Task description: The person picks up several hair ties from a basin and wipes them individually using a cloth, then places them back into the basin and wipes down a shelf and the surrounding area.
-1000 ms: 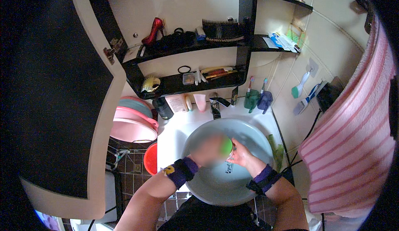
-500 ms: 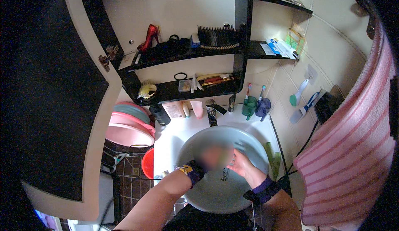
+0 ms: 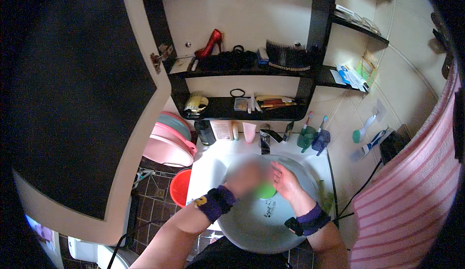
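Observation:
A large grey basin point(image 3: 247, 232) sits on the white washstand under the tap, with both my forearms reaching over it. My left hand point(image 3: 244, 179) is smeared by a blur, so its fingers and anything in them are hidden. Just beside it, low in the basin, a bright green rounded thing point(image 3: 267, 190) shows in part; whether my left hand holds it I cannot tell. My right hand point(image 3: 289, 184) is over the basin's right side, fingers stretched and apart, near the blurred patch. Dark purple bands wrap both wrists.
Behind the basin stand a tap point(image 3: 265, 138), bottles, a pink tube point(image 3: 249, 132) and cups with toothbrushes point(image 3: 306, 138). An open cabinet door point(image 3: 77, 99) fills the left. A pink towel point(image 3: 411, 196) hangs at right; a red bucket point(image 3: 180, 187) stands lower left.
The view has shifted, so the shelves and basin sit further right. The green thing now shows more clearly beside my left hand. My right hand remains open.

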`<state>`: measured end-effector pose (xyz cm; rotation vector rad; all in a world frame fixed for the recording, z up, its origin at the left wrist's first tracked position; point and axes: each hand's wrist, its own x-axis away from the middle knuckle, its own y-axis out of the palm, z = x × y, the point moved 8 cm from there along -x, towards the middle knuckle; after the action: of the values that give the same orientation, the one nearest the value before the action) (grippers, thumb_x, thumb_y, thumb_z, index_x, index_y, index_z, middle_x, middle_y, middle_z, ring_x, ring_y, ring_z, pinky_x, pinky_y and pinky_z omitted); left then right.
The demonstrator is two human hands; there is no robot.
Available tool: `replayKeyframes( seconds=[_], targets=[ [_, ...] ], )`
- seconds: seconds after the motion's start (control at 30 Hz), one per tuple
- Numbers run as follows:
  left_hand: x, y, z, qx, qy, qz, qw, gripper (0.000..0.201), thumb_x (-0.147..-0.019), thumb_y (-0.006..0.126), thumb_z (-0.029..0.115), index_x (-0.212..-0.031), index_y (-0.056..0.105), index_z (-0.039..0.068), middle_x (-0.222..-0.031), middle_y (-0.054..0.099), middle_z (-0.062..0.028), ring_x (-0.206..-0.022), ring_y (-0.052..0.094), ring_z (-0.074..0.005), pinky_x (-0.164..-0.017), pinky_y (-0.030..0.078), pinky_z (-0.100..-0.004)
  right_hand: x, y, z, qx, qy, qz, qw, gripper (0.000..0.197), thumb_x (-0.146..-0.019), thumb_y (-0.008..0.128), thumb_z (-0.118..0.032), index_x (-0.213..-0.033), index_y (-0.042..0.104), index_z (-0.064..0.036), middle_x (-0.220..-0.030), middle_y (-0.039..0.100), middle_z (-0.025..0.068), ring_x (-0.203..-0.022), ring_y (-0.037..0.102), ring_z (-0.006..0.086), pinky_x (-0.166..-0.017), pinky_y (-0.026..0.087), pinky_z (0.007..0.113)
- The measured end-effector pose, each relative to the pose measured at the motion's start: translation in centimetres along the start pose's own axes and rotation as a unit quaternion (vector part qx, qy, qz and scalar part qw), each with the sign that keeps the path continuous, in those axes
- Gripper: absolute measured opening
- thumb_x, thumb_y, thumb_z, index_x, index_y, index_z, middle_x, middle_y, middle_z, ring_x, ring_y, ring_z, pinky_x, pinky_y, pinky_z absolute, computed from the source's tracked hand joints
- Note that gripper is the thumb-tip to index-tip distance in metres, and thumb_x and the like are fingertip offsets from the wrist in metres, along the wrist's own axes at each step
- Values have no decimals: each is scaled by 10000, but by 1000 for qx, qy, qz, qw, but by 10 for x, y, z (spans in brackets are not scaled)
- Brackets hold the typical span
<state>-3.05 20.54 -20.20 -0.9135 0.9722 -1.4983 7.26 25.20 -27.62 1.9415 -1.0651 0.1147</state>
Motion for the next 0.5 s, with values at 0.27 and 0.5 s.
replayKeyframes(
  seconds=[0.27,0.5],
  targets=[
    [55,-124,-95,76,-105,366,922,474,-762,645,117,-1193,465,39,-1118,526,-190,-1062,512,-358,-903,427,-399,-53,141,-34,9,-50,-107,993,325,-882,588,-290,-1105,537,-59,-1056,585,82,-940,563,193,-852,461,322],
    [80,-174,-149,51,-121,464,876,630,-750,618,92,-1311,347,-1,-1257,453,-215,-1164,433,-377,-985,360,-419,-122,234,-48,112,-76,-110,985,517,-846,633,-337,-1230,455,-41,-1186,509,146,-1028,531,247,-898,449,350]
  ],
)
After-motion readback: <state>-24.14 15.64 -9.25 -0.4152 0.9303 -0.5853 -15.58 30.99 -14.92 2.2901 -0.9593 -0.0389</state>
